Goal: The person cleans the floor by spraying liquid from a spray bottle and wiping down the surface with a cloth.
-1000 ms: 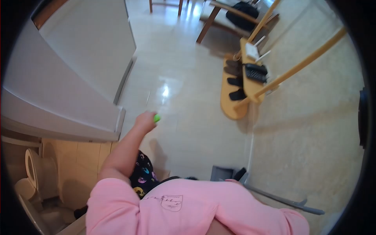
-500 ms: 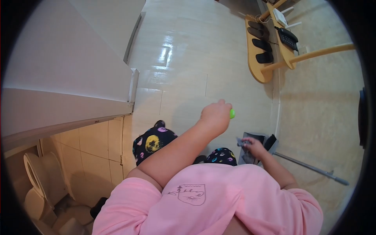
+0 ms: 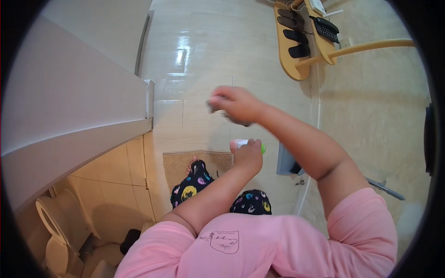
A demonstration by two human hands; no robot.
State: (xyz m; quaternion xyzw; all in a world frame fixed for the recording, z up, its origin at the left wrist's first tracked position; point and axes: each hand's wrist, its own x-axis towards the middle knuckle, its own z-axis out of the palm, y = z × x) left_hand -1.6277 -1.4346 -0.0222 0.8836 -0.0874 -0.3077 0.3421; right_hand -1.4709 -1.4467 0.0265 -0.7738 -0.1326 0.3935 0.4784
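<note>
My left hand (image 3: 249, 157) is closed around a small bottle (image 3: 239, 144) with a white and pink body and a bright green end. Above it, over the floor, my right hand (image 3: 235, 104) grips a crumpled grey cloth (image 3: 237, 120), slightly blurred, with part of it poking out past the fingers. The two hands are apart. Below them a woven brown mat (image 3: 174, 167) lies on the floor, with one bare foot (image 3: 193, 163) on it. A grey dustpan (image 3: 285, 162) is partly hidden behind my right forearm.
At the upper right a wooden rack (image 3: 289, 60) holds dark slippers (image 3: 299, 50), with a black telephone (image 3: 327, 30) on its shelf. A grey pole (image 3: 387, 189) lies by the right wall. A toilet (image 3: 65, 217) stands at the lower left, beyond the white wall edge (image 3: 149, 104).
My right hand has swung left from beside the dustpan to above my left hand, carrying the grey cloth. My left hand has moved slightly down and left with the bottle. The mat has come into view.
</note>
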